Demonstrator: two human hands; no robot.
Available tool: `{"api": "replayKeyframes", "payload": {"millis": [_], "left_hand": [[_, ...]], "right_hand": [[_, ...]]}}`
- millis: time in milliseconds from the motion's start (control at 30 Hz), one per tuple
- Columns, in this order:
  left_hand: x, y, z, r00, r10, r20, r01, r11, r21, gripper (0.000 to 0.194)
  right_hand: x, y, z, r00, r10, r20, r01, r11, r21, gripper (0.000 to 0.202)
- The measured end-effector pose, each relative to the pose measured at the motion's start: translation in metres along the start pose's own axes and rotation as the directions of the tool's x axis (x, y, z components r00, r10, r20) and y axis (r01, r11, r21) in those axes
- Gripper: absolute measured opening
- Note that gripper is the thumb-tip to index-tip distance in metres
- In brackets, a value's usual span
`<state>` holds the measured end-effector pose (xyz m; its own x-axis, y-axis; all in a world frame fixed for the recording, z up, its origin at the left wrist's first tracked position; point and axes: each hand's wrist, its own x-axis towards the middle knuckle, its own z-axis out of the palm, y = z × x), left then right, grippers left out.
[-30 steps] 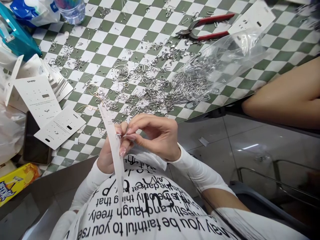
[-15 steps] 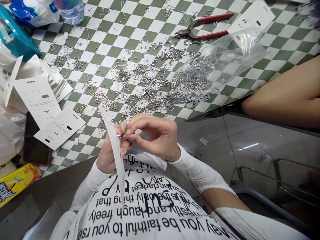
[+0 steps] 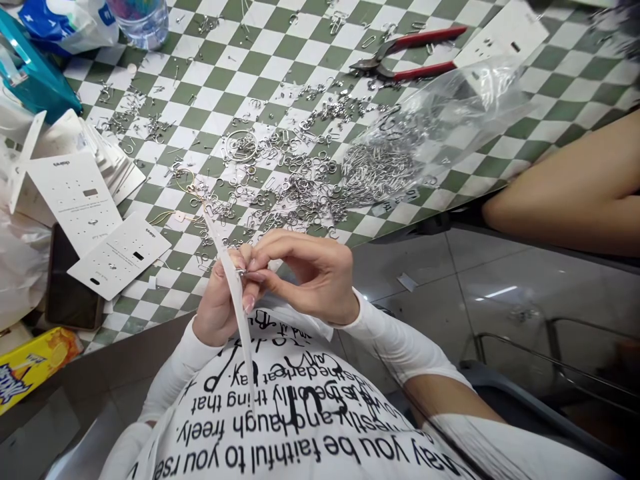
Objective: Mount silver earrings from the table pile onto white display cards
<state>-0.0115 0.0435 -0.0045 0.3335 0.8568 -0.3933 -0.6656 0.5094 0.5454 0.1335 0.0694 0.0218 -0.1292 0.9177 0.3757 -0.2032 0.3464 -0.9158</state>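
A white card (image 3: 239,313), seen nearly edge-on, is held upright in my left hand (image 3: 217,307), its fingers closed round it. My right hand (image 3: 313,277) pinches a small silver piece (image 3: 241,272) with thumb and forefinger against the card's right face. Fingertips of both hands meet there, so the piece's exact shape is hard to make out. Just beyond my hands, many small silver rings and clips (image 3: 295,193) lie scattered on the checkered table (image 3: 200,120). Two printed white cards (image 3: 123,257) with small holes rest to the left.
A clear bag (image 3: 385,160) of metal clips and red-handled pliers (image 3: 410,53) lie at the right. On the left are a stack of cards (image 3: 107,150), a phone (image 3: 73,283), a yellow pack (image 3: 33,367) and a teal tool (image 3: 37,63). Another person's arm (image 3: 565,187) rests at the right edge.
The held card has tilted slightly, its lower end shifting to the right. Both hands keep nearly the same place and grip.
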Motion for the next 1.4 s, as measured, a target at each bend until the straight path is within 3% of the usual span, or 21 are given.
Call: {"api": "replayKeyframes", "payload": {"millis": [233,400,567,700,800,967,1033,1200,1300,1367,1400], "left_hand": [[0.000,0.005,0.007,0.999,0.004,-0.043,-0.002,0.999,0.047,0.045],[-0.001,0.023,0.018,0.977,0.130,-0.170,-0.110,0.986,0.121,0.034],[0.004,0.030,0.019,0.863,0.420,-0.282,-0.283,0.863,0.417,0.017],[0.009,0.029,0.020,0.829,0.501,-0.251,-0.300,0.775,0.556,0.020],[0.011,0.027,0.019,0.802,0.546,-0.243,-0.314,0.732,0.605,0.034],[0.015,0.028,0.014,0.685,0.690,-0.234,-0.311,0.567,0.762,0.058],[0.017,0.031,0.013,0.666,0.716,-0.210,-0.288,0.506,0.813,0.061],[0.018,0.035,0.010,0.703,0.674,-0.227,-0.234,0.521,0.821,0.062],[0.012,0.042,0.007,0.736,0.642,-0.214,-0.222,0.528,0.820,0.058],[0.004,0.052,0.002,0.751,0.641,-0.160,-0.216,0.467,0.857,0.046],[-0.002,0.059,-0.002,0.737,0.665,-0.126,-0.202,0.394,0.897,0.039]], "right_hand": [[0.001,0.002,-0.001,0.999,-0.046,0.013,0.046,0.999,-0.023,0.015],[0.000,-0.001,-0.013,0.977,0.161,-0.138,-0.153,0.986,0.071,0.007],[-0.001,-0.010,-0.020,0.943,0.334,-0.014,-0.334,0.942,-0.025,0.024],[-0.002,-0.009,-0.016,0.913,0.401,-0.072,-0.407,0.905,-0.122,0.027],[-0.003,-0.005,-0.016,0.898,0.433,-0.078,-0.439,0.890,-0.120,0.028],[-0.006,0.000,-0.017,0.877,0.476,-0.064,-0.480,0.870,-0.114,0.032],[-0.006,0.002,-0.017,0.878,0.475,-0.053,-0.478,0.870,-0.122,0.030],[-0.006,0.006,-0.012,0.932,0.363,-0.024,-0.360,0.911,-0.201,0.026],[-0.006,0.006,-0.009,0.931,0.366,-0.014,-0.360,0.908,-0.215,0.028],[-0.004,0.005,-0.011,0.925,0.379,-0.035,-0.377,0.899,-0.221,0.026],[-0.003,0.005,-0.013,0.924,0.379,-0.052,-0.381,0.897,-0.223,0.024]]}}
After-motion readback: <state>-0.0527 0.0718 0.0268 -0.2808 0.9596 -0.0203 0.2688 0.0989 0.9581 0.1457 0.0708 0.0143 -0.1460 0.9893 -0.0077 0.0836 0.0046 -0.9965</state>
